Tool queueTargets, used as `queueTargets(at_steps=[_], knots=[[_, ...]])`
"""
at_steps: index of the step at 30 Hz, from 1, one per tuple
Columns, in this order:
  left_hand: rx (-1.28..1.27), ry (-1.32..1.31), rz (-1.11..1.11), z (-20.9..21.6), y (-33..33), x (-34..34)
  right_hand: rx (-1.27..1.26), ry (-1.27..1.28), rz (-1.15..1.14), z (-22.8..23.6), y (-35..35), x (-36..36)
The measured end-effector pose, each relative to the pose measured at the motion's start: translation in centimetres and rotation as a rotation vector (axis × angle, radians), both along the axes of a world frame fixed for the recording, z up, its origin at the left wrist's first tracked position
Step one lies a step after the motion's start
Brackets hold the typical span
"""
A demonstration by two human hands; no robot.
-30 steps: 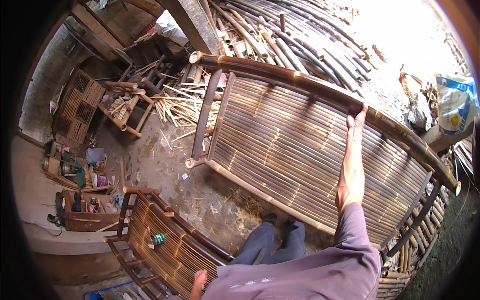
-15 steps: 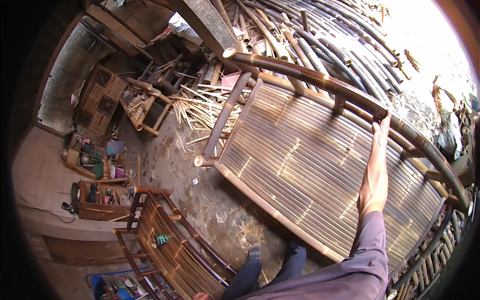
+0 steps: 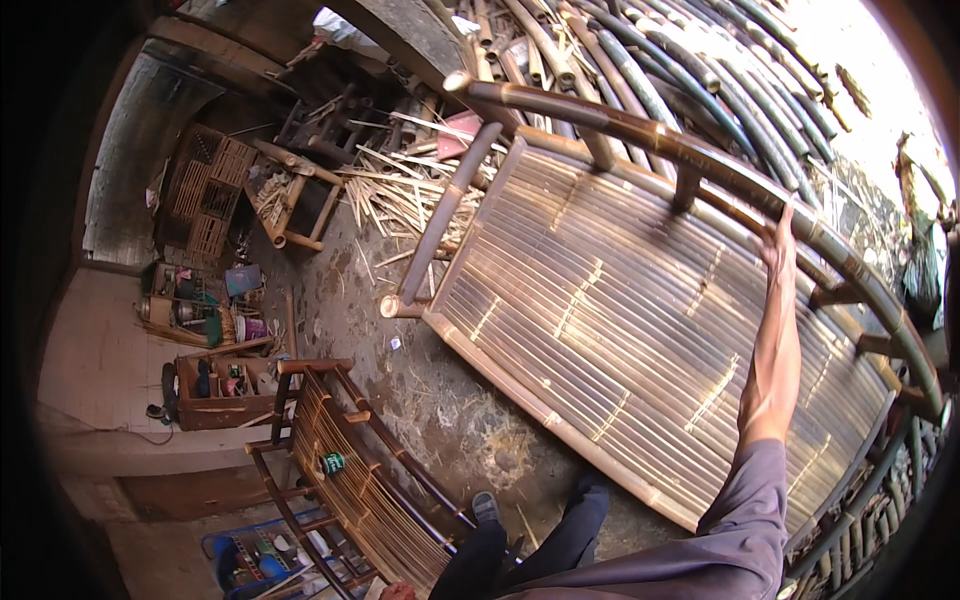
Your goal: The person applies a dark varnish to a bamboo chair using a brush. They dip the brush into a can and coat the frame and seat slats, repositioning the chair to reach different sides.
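A long bamboo bench with a slatted seat and a thick curved rail lies across the right half of the view. My right hand reaches over the slats and touches this rail, its fingers stretched out along the near side. The right forearm crosses the seat in a dark sleeve. Only a small part of my left hand shows at the lower edge, near a second bamboo bench. Its fingers are mostly cut off, and what they hold cannot be made out. A green can rests on that second bench.
Split bamboo strips are heaped beyond the bench's left end, beside a small bamboo stool. Long bamboo poles lie stacked behind. A wooden toolbox and a blue crate stand at the left.
The view has shifted a little, so the left-side objects sit further right. My right hand stays at the rail, its fingertips reaching slightly higher on it. The left hand remains at the lower edge.
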State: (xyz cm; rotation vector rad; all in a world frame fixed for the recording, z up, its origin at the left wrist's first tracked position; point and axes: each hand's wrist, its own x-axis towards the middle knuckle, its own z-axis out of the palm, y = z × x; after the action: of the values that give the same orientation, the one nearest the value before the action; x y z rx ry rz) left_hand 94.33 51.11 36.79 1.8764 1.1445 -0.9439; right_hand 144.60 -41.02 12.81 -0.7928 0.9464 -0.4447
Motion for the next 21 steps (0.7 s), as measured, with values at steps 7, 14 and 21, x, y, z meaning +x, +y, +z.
queueTargets(at_steps=[7, 14, 21], knots=[[0.006, -0.032, 0.217, -3.7, -1.2, 0.7, -1.146, 0.339, 0.324, -8.4, 20.1, -20.9], [-0.095, -0.286, 0.208, -7.9, -2.6, -3.1, -0.841, 0.814, 1.503, -7.0, 35.2, -54.7], [-0.147, -0.513, 0.194, -13.8, -3.7, -7.6, -0.625, 0.680, 1.484, -4.7, 35.2, -51.3]])
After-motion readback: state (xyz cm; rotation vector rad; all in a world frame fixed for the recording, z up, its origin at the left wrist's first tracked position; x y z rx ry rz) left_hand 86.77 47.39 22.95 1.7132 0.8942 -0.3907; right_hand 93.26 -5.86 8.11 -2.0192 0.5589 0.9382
